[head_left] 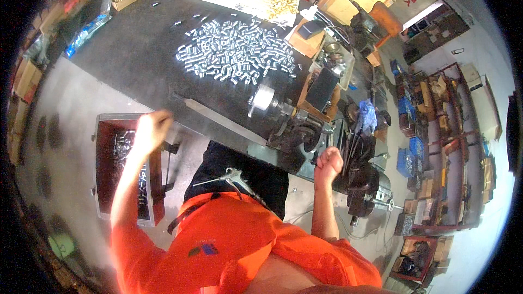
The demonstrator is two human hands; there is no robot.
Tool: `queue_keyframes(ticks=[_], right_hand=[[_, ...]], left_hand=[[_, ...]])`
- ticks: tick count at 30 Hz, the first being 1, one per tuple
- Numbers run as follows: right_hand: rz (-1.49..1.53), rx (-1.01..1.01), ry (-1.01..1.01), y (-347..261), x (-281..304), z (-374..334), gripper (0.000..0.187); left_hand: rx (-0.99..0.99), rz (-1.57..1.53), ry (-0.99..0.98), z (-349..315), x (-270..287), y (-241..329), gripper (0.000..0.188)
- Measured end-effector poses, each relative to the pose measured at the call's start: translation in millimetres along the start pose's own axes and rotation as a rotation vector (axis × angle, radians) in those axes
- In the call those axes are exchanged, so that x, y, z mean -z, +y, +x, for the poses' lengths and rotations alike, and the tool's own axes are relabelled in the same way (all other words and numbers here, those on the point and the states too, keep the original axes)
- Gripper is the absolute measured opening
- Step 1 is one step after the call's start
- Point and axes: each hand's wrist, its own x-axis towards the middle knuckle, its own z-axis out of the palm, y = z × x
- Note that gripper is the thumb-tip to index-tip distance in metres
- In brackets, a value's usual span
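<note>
My left hand [153, 129] is raised over the right rim of a dark red metal box [158, 201], next to the bench edge. Its fingers are smeared by motion, so what they hold, if anything, cannot be made out. Small shiny metal pieces [124, 149] lie inside the box. My right hand [329, 161] is closed in a fist at the right of the bench, around what looks like a lever [330, 139] of a small bench machine [294, 130]. The machine's round, pale chuck-like end [263, 98] faces left over the bench top. An air blow gun [234, 178] lies at my waist.
A large heap of short silver metal cylinders [234, 49] covers the middle of the dark bench [136, 49]. Brass-coloured pieces [272, 0] lie on paper behind it. A flat metal bar [218, 117] lies near the front edge. Loaded shelves [441, 147] stand at the right.
</note>
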Motion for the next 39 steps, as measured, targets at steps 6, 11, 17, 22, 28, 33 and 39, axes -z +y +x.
queue_keyframes(ticks=[6,11,17,22,28,33,39], right_hand=[[-0.118,-0.095,0.305,21.8,-21.1,43.3,0.010],[-0.123,-0.093,0.279,25.8,-8.8,42.3,0.010],[-0.047,-0.127,0.244,24.2,-2.4,33.6,0.009],[-0.033,-0.143,0.237,20.3,-10.1,31.1,0.008],[0.005,-0.180,0.235,13.2,-18.5,24.1,0.010],[0.032,-0.142,0.210,22.2,-2.5,29.4,0.009],[0.037,-0.146,0.177,17.8,-5.2,20.6,0.010]], left_hand=[[-0.449,-0.031,-0.203,82.8,-111.3,74.3,0.017],[-0.554,0.209,-0.229,97.6,-153.6,71.5,0.016],[-0.573,0.250,-0.112,93.4,-155.8,72.4,0.017],[-0.436,0.113,-0.118,93.8,-156.1,65.0,0.015],[0.096,-1.215,-0.291,92.6,-101.1,73.7,0.014],[0.007,-1.188,-0.341,91.6,-72.2,102.6,0.014],[-0.046,-1.063,-0.432,102.1,-68.1,99.0,0.010]])
